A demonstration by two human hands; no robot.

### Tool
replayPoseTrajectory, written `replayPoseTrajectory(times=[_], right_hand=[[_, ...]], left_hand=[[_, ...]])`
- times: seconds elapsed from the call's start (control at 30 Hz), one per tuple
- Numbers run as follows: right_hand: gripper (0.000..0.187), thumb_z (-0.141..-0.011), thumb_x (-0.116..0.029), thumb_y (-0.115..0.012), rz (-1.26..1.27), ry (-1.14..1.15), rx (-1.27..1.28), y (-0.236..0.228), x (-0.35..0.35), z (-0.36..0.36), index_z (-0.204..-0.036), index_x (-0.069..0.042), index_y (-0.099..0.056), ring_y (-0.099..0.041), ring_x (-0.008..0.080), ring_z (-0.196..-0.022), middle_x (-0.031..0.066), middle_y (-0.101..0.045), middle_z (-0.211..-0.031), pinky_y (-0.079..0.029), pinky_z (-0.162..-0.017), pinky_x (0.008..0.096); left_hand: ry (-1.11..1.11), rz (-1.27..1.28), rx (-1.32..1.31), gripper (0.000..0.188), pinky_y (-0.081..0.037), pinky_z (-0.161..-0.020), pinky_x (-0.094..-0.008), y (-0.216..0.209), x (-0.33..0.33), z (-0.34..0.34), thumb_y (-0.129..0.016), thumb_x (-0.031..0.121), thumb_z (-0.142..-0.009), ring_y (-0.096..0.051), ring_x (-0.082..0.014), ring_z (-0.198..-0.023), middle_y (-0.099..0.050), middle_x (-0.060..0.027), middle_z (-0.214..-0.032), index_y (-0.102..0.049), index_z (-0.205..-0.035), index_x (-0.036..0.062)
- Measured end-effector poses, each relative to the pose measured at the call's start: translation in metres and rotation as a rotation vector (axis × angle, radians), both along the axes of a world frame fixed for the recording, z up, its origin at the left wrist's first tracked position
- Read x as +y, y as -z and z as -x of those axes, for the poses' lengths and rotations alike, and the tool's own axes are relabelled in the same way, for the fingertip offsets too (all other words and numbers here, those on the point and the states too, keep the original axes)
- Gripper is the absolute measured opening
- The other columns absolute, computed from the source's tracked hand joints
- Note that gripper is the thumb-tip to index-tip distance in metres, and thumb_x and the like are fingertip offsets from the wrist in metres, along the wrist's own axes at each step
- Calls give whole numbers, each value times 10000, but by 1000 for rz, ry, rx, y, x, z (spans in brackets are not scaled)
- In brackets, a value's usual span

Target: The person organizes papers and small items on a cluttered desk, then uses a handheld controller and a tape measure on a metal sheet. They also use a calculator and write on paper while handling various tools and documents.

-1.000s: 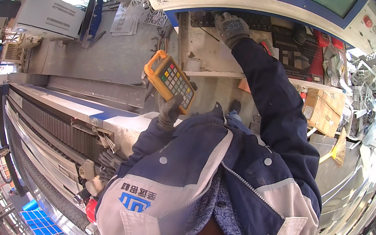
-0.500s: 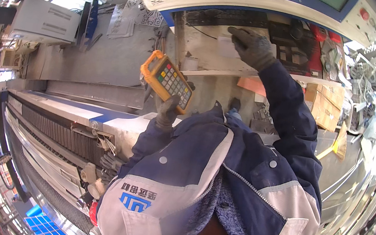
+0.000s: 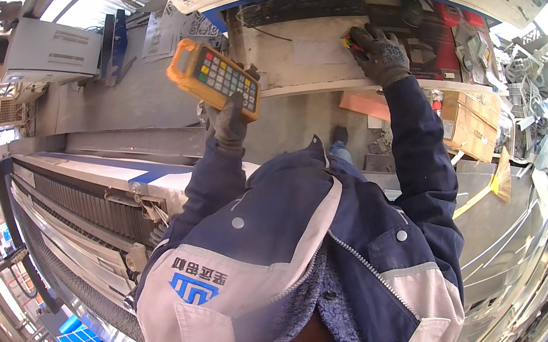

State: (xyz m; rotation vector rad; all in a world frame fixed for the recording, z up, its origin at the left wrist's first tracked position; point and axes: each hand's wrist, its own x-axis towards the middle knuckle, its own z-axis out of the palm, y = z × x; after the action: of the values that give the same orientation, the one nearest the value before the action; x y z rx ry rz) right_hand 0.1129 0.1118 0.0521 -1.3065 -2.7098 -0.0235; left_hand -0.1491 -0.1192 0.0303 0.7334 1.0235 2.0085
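Left hand: a knit glove [image 3: 230, 124], grey and dusty, clamped on the remote, thumb lying over the keys.
Remote: one, in that left grip [image 3: 196, 86]; a chunky yellow-orange case with rounded corners and a loop at its left end, its dark face set with rows of small square keys, mostly pale, a few red, green or yellow.
Right hand: a matching glove [image 3: 384, 57], well apart from the left, fingers bent over one small red, green and black thing [image 3: 350, 41]; from here I can't tell whether they have closed on it.
Shelf: under the right hand, a pale, scuffed board [image 3: 262, 52] with a straight front lip.
Paper: one thin whitish sheet [image 3: 314, 53], flat on the shelf, left of the right hand.
Jacket: one, behind both hands, navy and light grey cloth [image 3: 274, 219], with a toothed zip and two round pale snaps showing.
Sheet: one, smooth and salmon-coloured [image 3: 366, 105], lower than the right hand.
Carton: one, brown cardboard, boxy [image 3: 476, 132], right of the right hand.
Broom: one, yellow, with fanned bristles [image 3: 502, 180], beyond the carton.
Cabinet: one, pale grey block with slotted vents [image 3: 51, 48], far left of the remote.
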Motion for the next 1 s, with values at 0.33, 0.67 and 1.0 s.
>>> replayPoseTrajectory(times=[0.33, 0.67, 1.0], right_hand=[[313, -934, -320, -611, 119, -173, 55, 20, -6, 3, -1238, -317, -687, -634, 310, -1154, 71, -643, -1306, -484, -1011, 481], [285, -901, -266, -680, 456, -242, 428, 28, 3, -2, -1164, -176, -745, -675, 312, -1070, 96, -711, -1190, -504, -978, 452], [275, -902, -44, -692, 330, -213, 864, 3, 26, -105, -1171, -57, -746, -718, 347, -1029, 164, -747, -1106, -580, -881, 411]], left_hand=[[-278, 233, 426, 632, -524, -1027, -373, 8, -3, 4, -457, 453, -1048, -650, -283, -1181, -608, -234, -1322, -466, -1396, -74], [-312, 212, 175, 747, -503, -1079, -477, 3, 8, -4, -530, 545, -988, -621, -343, -1236, -586, -223, -1332, -429, -1436, -44], [-723, 323, 744, 666, -516, -1049, -474, 26, 11, -13, -517, 508, -1034, -604, -316, -1224, -541, -176, -1398, -403, -1492, 39]])
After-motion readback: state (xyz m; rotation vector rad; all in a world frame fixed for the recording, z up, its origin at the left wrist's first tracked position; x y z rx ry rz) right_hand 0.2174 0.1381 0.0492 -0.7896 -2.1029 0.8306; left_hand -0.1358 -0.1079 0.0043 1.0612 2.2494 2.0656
